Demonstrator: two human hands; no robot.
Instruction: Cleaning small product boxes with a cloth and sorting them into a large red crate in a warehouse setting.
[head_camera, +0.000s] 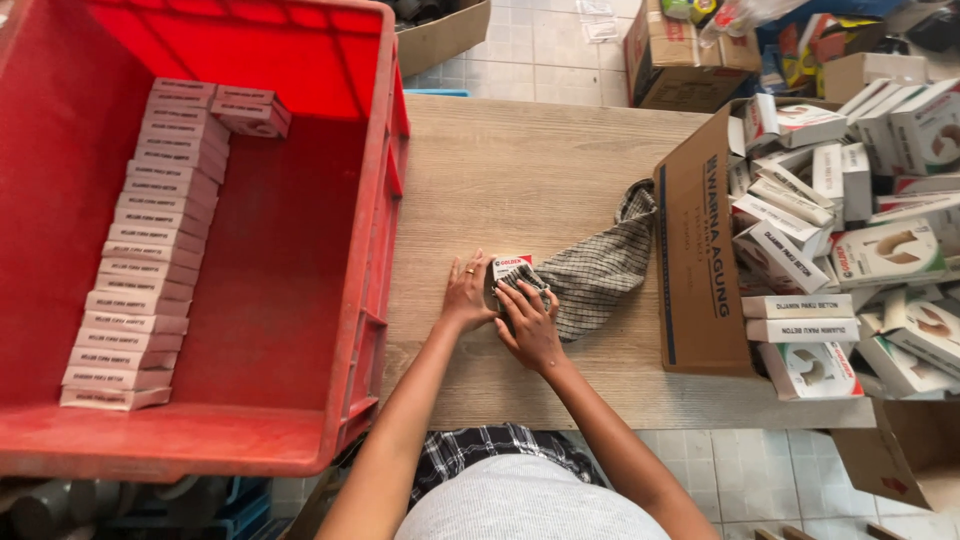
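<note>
Small box (511, 268) — between both hands

Red crate (330, 250), cardboard carton (695, 250) of boxes.

Wooden table (520, 170): red crate (300, 250) at left, checked cloth (600, 270) mid, open cardboard carton (695, 250) at right.

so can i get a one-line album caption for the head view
Both hands, left hand and right hand, wipe a small box with a checked cloth between a red crate and a cardboard carton.
</note>
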